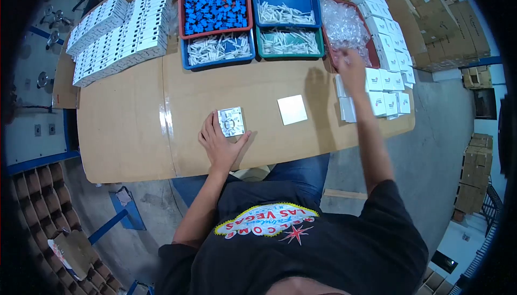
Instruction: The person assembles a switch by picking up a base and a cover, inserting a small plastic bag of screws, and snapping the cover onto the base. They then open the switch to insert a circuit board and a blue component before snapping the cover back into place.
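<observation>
My left hand (218,140) rests on the cardboard-covered table, its fingers spread around the left and lower edges of a square white unit (231,121) with printed or moulded detail. To the right of that unit lies a plain white square plate (293,110). My right hand (350,68) is at the near edge of a red tray (371,47) of clear plastic pieces (342,23); its fingertips are blurred, and whatever they hold cannot be made out. Just below it stand white boxes (347,109).
Stacked white units (121,53) fill the back left. A red tray (215,32) of blue parts, two blue trays and a green tray (291,56) of white pieces line the back. More white boxes (385,42) stand at the right edge.
</observation>
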Tool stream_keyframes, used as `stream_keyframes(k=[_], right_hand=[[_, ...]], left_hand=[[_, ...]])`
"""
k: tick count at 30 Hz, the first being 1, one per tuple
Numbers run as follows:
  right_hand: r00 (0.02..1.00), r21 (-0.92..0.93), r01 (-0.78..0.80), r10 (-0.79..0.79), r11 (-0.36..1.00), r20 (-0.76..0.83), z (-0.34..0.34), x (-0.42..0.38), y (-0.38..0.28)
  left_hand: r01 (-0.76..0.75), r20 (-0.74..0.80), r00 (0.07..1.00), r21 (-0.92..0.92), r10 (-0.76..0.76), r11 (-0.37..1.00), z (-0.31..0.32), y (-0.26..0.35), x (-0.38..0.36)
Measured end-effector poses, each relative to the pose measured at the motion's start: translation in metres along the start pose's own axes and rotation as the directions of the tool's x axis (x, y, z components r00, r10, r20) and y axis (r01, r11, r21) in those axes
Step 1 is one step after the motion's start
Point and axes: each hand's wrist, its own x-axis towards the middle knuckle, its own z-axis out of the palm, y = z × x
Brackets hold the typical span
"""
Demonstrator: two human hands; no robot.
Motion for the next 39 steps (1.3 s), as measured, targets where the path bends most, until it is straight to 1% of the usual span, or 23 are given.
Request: stream_keyframes(k=[1,2,3,4,7,8,10,11,13,14,18,22,25,27,28,30,31,33,34,36,37,38,39], right_hand=[[0.999,-0.061,0.031,-0.030,0.998,0.015,0.002,0.026,0.023],[0.995,-0.083,-0.072,0.077,0.994,0.064,0.007,0.050,0.048],[0.970,-0.116,-0.204,0.217,0.972,0.112,0.010,0.072,0.064],[0.982,-0.149,-0.138,0.155,0.979,0.110,0.023,0.096,0.104],[0.953,-0.240,-0.255,0.285,0.937,0.100,0.046,0.151,0.163],[0.953,-0.230,-0.254,0.284,0.939,0.104,0.052,0.163,0.178],[0.927,-0.405,-0.272,0.350,0.873,0.133,0.058,0.185,0.202],[0.910,-0.399,-0.313,0.393,0.862,0.135,0.058,0.194,0.210],[0.911,-0.351,-0.314,0.384,0.882,0.149,0.066,0.211,0.224],[0.911,-0.301,-0.313,0.375,0.901,0.174,0.070,0.214,0.228],[0.945,-0.289,-0.241,0.292,0.927,0.146,0.094,0.219,0.245],[0.930,-0.336,-0.299,0.351,0.893,0.107,0.090,0.219,0.244],[0.955,-0.375,-0.255,0.292,0.891,0.045,0.081,0.215,0.252],[0.963,-0.272,-0.269,0.255,0.924,-0.085,0.064,0.210,0.243],[0.963,-0.273,-0.268,0.253,0.924,-0.088,0.056,0.207,0.238],[0.924,-0.100,-0.372,0.359,0.923,-0.132,0.042,0.200,0.226],[0.926,-0.100,-0.367,0.353,0.925,-0.136,0.038,0.198,0.223],[0.934,0.006,-0.314,0.310,0.949,-0.177,0.033,0.190,0.223],[0.934,0.010,-0.312,0.308,0.950,-0.182,0.030,0.187,0.223],[0.898,0.056,-0.381,0.383,0.923,-0.217,0.018,0.179,0.199],[0.899,0.059,-0.377,0.381,0.924,-0.218,0.018,0.181,0.206],[0.915,-0.001,-0.324,0.314,0.946,-0.254,0.024,0.185,0.228],[0.927,-0.062,-0.272,0.244,0.960,-0.284,0.025,0.187,0.230]], left_hand=[[0.012,0.023,1.000,-0.008,-0.012,1.000,0.001,0.000,0.000],[0.026,0.046,0.999,-0.015,-0.025,1.000,0.001,-0.001,0.000],[0.008,0.015,1.000,0.000,-0.008,1.000,0.004,-0.003,0.000],[0.013,0.009,1.000,0.010,-0.013,1.000,0.004,-0.003,0.001],[0.031,0.037,0.999,-0.024,-0.030,0.999,0.003,-0.001,0.000],[0.034,0.034,0.999,-0.014,-0.034,0.999,0.003,-0.003,0.001],[0.007,0.014,1.000,-0.047,-0.006,0.999,0.004,-0.005,0.002],[0.004,0.015,1.000,-0.047,-0.004,0.999,0.004,-0.005,0.002],[0.011,0.057,0.998,-0.023,-0.010,1.000,0.003,-0.005,0.004],[0.017,0.062,0.998,-0.023,-0.015,1.000,0.003,-0.003,0.004],[0.032,0.088,0.996,-0.009,-0.031,0.999,0.003,-0.004,0.004],[0.034,0.107,0.994,-0.004,-0.034,0.999,0.005,-0.006,0.004],[0.032,0.102,0.994,-0.008,-0.031,0.999,0.003,-0.004,0.005],[0.037,0.099,0.994,-0.019,-0.035,0.999,0.004,-0.004,0.005],[0.041,0.096,0.995,-0.030,-0.038,0.999,0.004,-0.004,0.004],[0.033,0.084,0.996,-0.038,-0.029,0.999,0.003,-0.004,0.004],[0.026,0.071,0.997,-0.045,-0.022,0.999,0.003,-0.004,0.004],[0.018,0.052,0.999,-0.049,-0.016,0.999,0.003,-0.004,0.003],[0.009,0.042,0.999,-0.049,-0.007,0.999,0.003,-0.004,0.002],[0.001,0.024,1.000,-0.045,0.000,0.999,0.004,-0.004,0.002],[0.000,0.012,1.000,-0.044,0.001,0.999,0.005,-0.004,0.001],[0.001,0.007,1.000,-0.041,-0.001,0.999,0.005,-0.004,0.001],[-0.001,0.003,1.000,-0.034,0.001,0.999,0.005,-0.005,0.001]])
